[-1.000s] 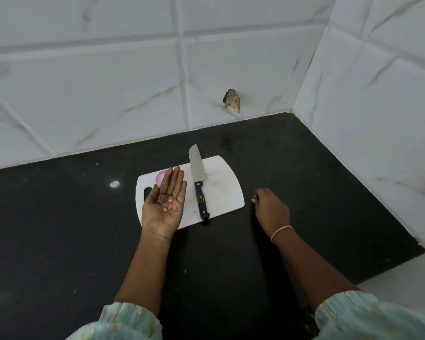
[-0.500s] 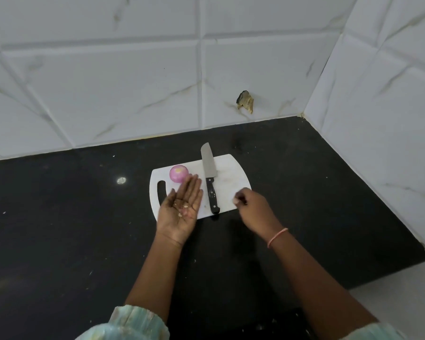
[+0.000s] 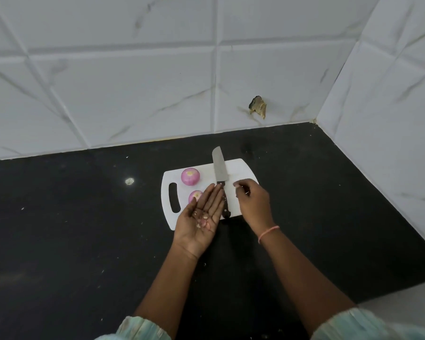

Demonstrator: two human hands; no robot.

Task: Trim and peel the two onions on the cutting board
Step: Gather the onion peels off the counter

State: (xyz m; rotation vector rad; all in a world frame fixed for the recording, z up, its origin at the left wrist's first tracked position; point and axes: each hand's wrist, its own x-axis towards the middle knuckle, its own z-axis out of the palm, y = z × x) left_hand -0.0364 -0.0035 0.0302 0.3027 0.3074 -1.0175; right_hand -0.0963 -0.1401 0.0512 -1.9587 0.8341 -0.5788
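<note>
I am cupping peel scraps (image 3: 203, 221) in my flat, released left hand (image 3: 199, 218). My right hand (image 3: 252, 201) is pinching a scrap over the cutting board (image 3: 241, 168), right of the knife (image 3: 220, 169).

onions (image 3: 190, 176) left of knife (image 3: 220, 168), on board (image 3: 241, 168)

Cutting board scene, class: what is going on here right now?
A person is clearing up onion scraps. The left hand lies palm up, holding bits of peel. The right hand pinches at the cutting board. Two peeled onions sit on the board, and the knife lies between the hands.
</note>
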